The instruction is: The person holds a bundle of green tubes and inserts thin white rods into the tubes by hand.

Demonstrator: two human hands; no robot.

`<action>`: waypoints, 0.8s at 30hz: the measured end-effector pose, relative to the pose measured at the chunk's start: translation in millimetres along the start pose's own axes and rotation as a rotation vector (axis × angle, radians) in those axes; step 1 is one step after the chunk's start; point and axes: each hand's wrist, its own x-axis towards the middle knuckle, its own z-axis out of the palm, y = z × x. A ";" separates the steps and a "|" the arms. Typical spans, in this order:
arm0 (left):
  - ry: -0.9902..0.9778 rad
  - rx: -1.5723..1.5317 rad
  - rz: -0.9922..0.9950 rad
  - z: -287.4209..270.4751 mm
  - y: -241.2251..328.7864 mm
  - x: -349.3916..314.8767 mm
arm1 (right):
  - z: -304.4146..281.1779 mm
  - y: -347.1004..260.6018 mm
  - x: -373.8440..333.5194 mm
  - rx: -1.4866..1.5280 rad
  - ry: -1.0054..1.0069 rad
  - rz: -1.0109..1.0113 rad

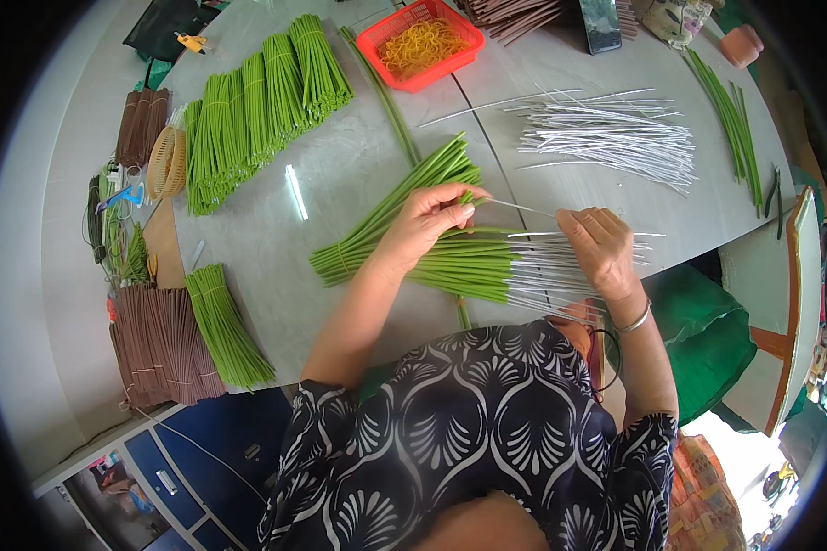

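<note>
My left hand point(423, 225) pinches the end of a green stem tube point(468, 196) between thumb and fingers. A thin white wire point(521, 206) stretches from that tip to my right hand point(599, 246), whose closed fingers hold its other end. Whether the wire sits inside the tube is too small to tell. Under my hands lies a bundle of green stems point(469, 272), with white wires point(560, 275) sticking out of their right ends. Another spread of green stems point(413, 188), without wires showing, lies behind my left wrist.
A pile of loose white wires point(611, 138) lies at the back right, beyond my right hand. Tied green bundles point(248, 119) stand at the left. A red basket point(420, 83) holds yellow rubber bands. Pliers point(775, 197) lie by the right table edge; brown bundles point(161, 340) are at the near left.
</note>
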 end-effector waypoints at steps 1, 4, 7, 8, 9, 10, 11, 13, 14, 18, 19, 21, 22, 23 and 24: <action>-0.001 0.001 0.011 0.3 -0.5 -0.1 | 0.6 -0.1 -1.3 0.003 0.009 -0.007; -0.016 0.013 0.022 1.4 -0.7 1.3 | -1.9 0.3 -5.7 0.005 -0.020 -0.003; -0.039 0.052 -0.005 0.2 -3.5 3.5 | -6.6 1.3 -4.9 -0.025 -0.033 -0.015; -0.050 0.077 -0.032 0.0 -4.4 4.1 | -9.4 2.5 -4.0 -0.026 -0.032 -0.014; -0.047 0.078 -0.033 1.2 -5.1 3.9 | -11.5 4.4 -2.5 -0.014 -0.060 -0.027; -0.059 0.105 -0.033 3.5 -5.7 3.9 | -13.0 5.8 -1.3 -0.002 -0.087 -0.040; -0.070 0.133 -0.033 5.0 -6.6 4.1 | -13.6 6.1 -0.2 0.001 -0.087 -0.040; -0.106 0.223 0.032 3.8 -8.3 7.6 | -15.6 4.3 2.8 0.009 -0.145 -0.072; -0.137 0.345 0.040 3.7 -6.6 8.3 | -13.4 1.4 3.5 0.010 -0.145 -0.072; -0.088 0.407 0.151 8.4 -14.7 11.1 | 4.8 -7.6 1.7 0.037 -0.186 -0.056; -0.087 0.407 0.150 7.4 -15.1 11.4 | 7.9 -6.7 2.4 0.015 -0.106 -0.015; -0.105 0.172 0.055 4.6 -16.0 12.5 | 12.3 -5.8 2.3 -0.007 -0.026 0.025; -0.103 0.172 0.054 4.0 -17.0 11.7 | 14.2 -5.6 1.9 -0.054 -0.023 0.064; -0.093 0.134 0.027 3.6 -18.0 10.6 | 16.2 -5.5 1.6 -0.102 -0.020 0.102; -0.083 0.096 0.001 3.2 -19.0 9.5 | 18.9 -6.0 1.4 -0.101 -0.020 0.102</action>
